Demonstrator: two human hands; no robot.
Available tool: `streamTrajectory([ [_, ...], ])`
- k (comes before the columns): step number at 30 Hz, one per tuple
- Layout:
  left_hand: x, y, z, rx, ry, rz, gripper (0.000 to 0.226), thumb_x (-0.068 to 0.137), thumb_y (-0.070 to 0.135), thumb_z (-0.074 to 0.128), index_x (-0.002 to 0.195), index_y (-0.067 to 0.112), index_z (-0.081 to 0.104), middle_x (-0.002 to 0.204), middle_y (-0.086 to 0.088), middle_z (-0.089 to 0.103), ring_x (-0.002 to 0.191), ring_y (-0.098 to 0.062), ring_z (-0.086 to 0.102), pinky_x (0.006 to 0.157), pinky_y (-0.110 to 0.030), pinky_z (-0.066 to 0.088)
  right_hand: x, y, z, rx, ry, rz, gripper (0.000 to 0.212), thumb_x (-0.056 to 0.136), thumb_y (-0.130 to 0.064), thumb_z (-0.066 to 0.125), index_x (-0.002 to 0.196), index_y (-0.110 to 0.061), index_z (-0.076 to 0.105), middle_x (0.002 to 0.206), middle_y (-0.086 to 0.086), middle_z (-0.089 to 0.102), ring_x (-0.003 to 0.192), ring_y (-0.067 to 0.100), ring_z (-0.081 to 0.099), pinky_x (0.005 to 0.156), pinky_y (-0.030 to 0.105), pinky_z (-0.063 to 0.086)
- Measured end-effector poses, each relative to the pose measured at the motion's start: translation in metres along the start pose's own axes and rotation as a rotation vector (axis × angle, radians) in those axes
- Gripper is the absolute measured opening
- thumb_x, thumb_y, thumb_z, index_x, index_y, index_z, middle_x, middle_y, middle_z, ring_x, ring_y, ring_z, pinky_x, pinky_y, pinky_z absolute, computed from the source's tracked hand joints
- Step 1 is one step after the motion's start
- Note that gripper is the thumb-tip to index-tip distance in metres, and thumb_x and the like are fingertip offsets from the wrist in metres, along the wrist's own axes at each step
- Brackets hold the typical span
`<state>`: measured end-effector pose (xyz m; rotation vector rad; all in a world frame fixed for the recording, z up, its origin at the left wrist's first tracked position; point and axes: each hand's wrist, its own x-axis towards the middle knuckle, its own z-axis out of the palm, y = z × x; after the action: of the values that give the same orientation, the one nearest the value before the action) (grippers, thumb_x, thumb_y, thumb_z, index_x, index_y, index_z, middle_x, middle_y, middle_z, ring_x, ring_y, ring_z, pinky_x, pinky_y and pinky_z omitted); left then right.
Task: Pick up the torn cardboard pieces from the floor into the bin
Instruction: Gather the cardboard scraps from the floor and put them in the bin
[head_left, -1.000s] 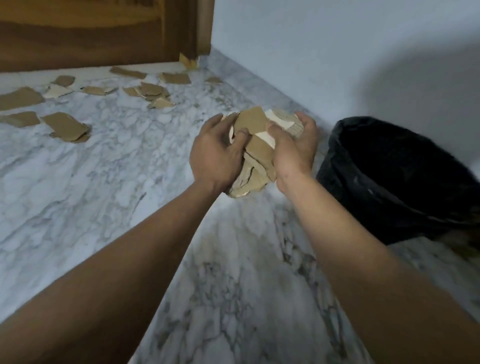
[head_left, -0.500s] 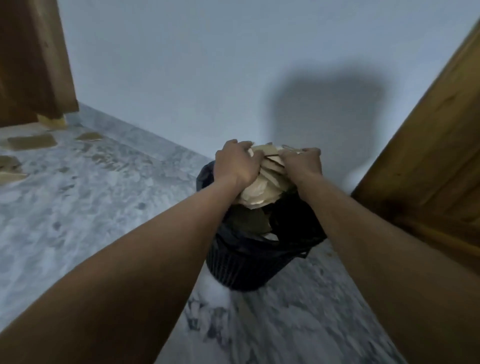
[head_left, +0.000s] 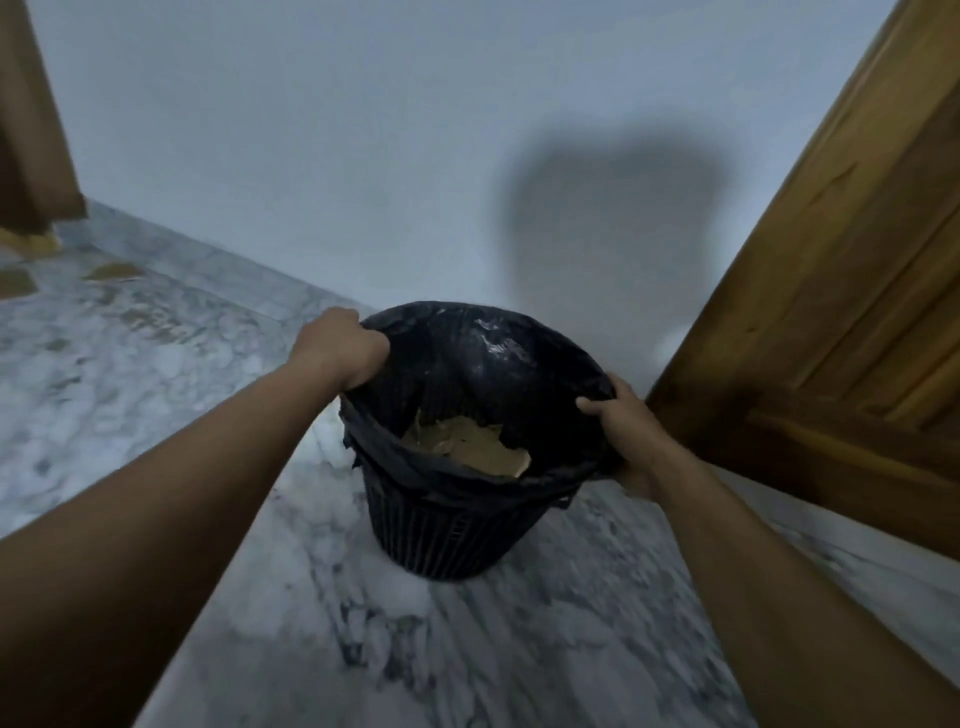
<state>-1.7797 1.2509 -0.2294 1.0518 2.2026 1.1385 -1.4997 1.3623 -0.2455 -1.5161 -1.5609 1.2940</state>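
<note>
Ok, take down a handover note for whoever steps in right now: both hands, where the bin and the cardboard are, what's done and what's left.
Left hand: grips the left rim of the bin bag, holding no cardboard.
Right hand: grips the bag's right rim, also holding no cardboard.
Bin: upright on the floor by the wall, between the hands.
Done: a load of cardboard lies inside the bin.
Left: loose pieces lie on the floor at the far left; collect them and drop them in. There may be more out of view.
</note>
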Motion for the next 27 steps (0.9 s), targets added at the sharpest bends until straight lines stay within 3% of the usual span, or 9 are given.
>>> streamTrajectory([
  [1, -0.004, -0.008, -0.004, -0.111, -0.065, -0.024, 0.045, 0.087, 0.002, 0.047, 0.129, 0.009, 0.061, 0.123, -0.024, 0.064, 0.104, -0.041, 0.062, 0.075, -0.038, 0.051, -0.001, 0.003, 0.003, 0.095, -0.016, 0.016, 0.044, 0.104, -0.004, 0.050, 0.145, -0.016, 0.043, 0.127, 0.014, 0.059, 0.092, 0.027, 0.063, 0.048, 0.029, 0.057],
  [3, -0.010, -0.029, -0.008, -0.314, -0.129, -0.037, 0.056, 0.083, -0.007, 0.040, 0.128, 0.018, 0.062, 0.105, -0.022, 0.068, 0.089, -0.043, 0.067, 0.062, -0.037, 0.051, 0.000, 0.003, 0.014, 0.168, -0.010, 0.023, 0.045, 0.103, 0.003, 0.043, 0.144, -0.016, 0.040, 0.129, 0.016, 0.056, 0.094, 0.030, 0.062, 0.054, 0.033, 0.057],
  [8, -0.004, -0.069, -0.043, -0.490, 0.037, -0.061, 0.053, 0.083, -0.011, 0.039, 0.115, 0.021, 0.066, 0.095, -0.020, 0.070, 0.084, -0.040, 0.068, 0.061, -0.037, 0.050, 0.015, -0.022, 0.069, 0.183, 0.023, 0.002, 0.038, 0.097, 0.000, 0.051, 0.134, -0.006, 0.044, 0.121, 0.021, 0.060, 0.096, 0.039, 0.066, 0.057, 0.042, 0.061],
  [11, 0.003, -0.092, -0.084, -0.501, 0.123, -0.115, 0.044, 0.083, -0.007, 0.038, 0.104, 0.021, 0.064, 0.099, -0.027, 0.066, 0.080, -0.035, 0.060, 0.063, -0.040, 0.040, 0.034, -0.040, 0.118, 0.206, -0.067, -0.009, 0.043, 0.090, -0.001, 0.054, 0.132, -0.006, 0.047, 0.124, 0.022, 0.061, 0.101, 0.043, 0.066, 0.070, 0.060, 0.061],
  [13, 0.006, -0.105, -0.114, -0.488, 0.182, -0.142, 0.046, 0.084, -0.008, 0.035, 0.107, 0.021, 0.063, 0.099, -0.026, 0.064, 0.079, -0.032, 0.055, 0.064, -0.040, 0.037, 0.040, -0.056, 0.158, 0.240, -0.164, -0.013, 0.045, 0.088, -0.001, 0.054, 0.132, -0.009, 0.046, 0.126, 0.021, 0.059, 0.104, 0.043, 0.065, 0.077, 0.063, 0.059],
  [15, 0.007, -0.117, -0.144, -0.480, 0.226, -0.165, 0.048, 0.087, -0.010, 0.033, 0.115, 0.018, 0.061, 0.091, -0.020, 0.062, 0.075, -0.030, 0.053, 0.060, -0.035, 0.036, 0.033, -0.075, 0.201, 0.277, -0.237, -0.035, 0.040, 0.092, 0.002, 0.050, 0.129, -0.012, 0.046, 0.120, 0.018, 0.059, 0.104, 0.039, 0.065, 0.079, 0.061, 0.059],
  [17, 0.010, -0.135, -0.172, -0.484, 0.277, -0.186, 0.050, 0.088, -0.010, 0.032, 0.121, 0.018, 0.058, 0.088, -0.015, 0.061, 0.073, -0.029, 0.051, 0.058, -0.033, 0.036, 0.034, -0.089, 0.245, 0.275, -0.281, -0.069, 0.034, 0.096, 0.004, 0.044, 0.126, -0.012, 0.047, 0.114, 0.017, 0.060, 0.099, 0.034, 0.063, 0.074, 0.048, 0.061],
  [22, 0.020, -0.189, -0.237, -0.475, 0.444, -0.230, 0.055, 0.085, -0.005, 0.037, 0.130, 0.024, 0.051, 0.104, -0.017, 0.067, 0.090, -0.039, 0.062, 0.062, -0.045, 0.045, 0.030, -0.118, 0.354, 0.185, -0.334, -0.149, 0.031, 0.092, 0.004, 0.049, 0.122, 0.004, 0.059, 0.109, 0.020, 0.068, 0.095, 0.033, 0.067, 0.076, 0.041, 0.057],
  [27, 0.038, -0.225, -0.275, -0.503, 0.519, -0.231, 0.062, 0.090, -0.007, 0.038, 0.144, 0.022, 0.045, 0.106, -0.013, 0.067, 0.093, -0.034, 0.063, 0.068, -0.042, 0.050, 0.032, -0.146, 0.426, 0.110, -0.319, -0.221, 0.018, 0.080, 0.009, 0.047, 0.094, 0.018, 0.053, 0.082, 0.014, 0.057, 0.076, 0.025, 0.051, 0.065, 0.035, 0.038],
])
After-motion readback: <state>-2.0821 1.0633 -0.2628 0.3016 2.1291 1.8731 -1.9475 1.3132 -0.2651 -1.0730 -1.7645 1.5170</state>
